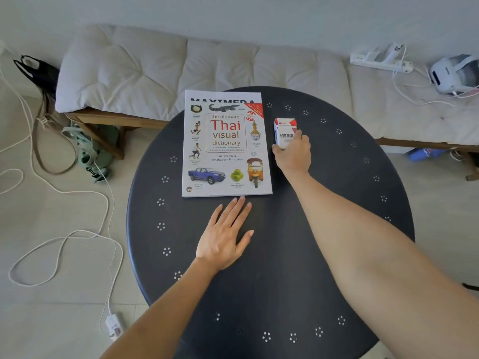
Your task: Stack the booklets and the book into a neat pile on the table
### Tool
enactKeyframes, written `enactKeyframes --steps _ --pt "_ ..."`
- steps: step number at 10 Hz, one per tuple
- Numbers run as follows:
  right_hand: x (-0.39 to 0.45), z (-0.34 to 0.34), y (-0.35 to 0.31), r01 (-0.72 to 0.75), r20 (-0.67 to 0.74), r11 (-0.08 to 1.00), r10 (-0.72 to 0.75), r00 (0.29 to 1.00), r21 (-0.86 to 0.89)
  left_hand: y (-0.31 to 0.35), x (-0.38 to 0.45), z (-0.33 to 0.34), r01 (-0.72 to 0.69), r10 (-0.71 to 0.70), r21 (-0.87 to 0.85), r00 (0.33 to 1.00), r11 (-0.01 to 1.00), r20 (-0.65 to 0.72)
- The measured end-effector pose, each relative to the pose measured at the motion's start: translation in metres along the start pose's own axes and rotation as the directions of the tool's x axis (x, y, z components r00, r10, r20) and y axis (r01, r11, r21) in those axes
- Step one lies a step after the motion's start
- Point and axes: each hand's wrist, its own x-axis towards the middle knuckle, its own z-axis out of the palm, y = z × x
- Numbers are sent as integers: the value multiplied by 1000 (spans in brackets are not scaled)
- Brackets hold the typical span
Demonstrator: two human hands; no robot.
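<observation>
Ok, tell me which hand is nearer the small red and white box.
Right. The right hand is on the red and white box, fingers wrapped round its lower part. The left hand lies flat on the table, below the book.

Bare bench (337, 193) is left beside the right grip (293, 151); passage leftward is blocked by the book (225, 143).

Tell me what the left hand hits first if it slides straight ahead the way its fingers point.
The left hand lies flat on the table, fingers aimed at the near edge of the Thai visual dictionary. It would likely meet that edge first; the fingertips look almost there already.
</observation>
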Motion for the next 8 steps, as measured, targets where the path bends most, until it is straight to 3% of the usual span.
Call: enactKeyframes --steps 8 --pt "15 -1 -20 -23 -9 997 23 1000 74 2 0 -2 -8 7 -21 1000 1000 -23"
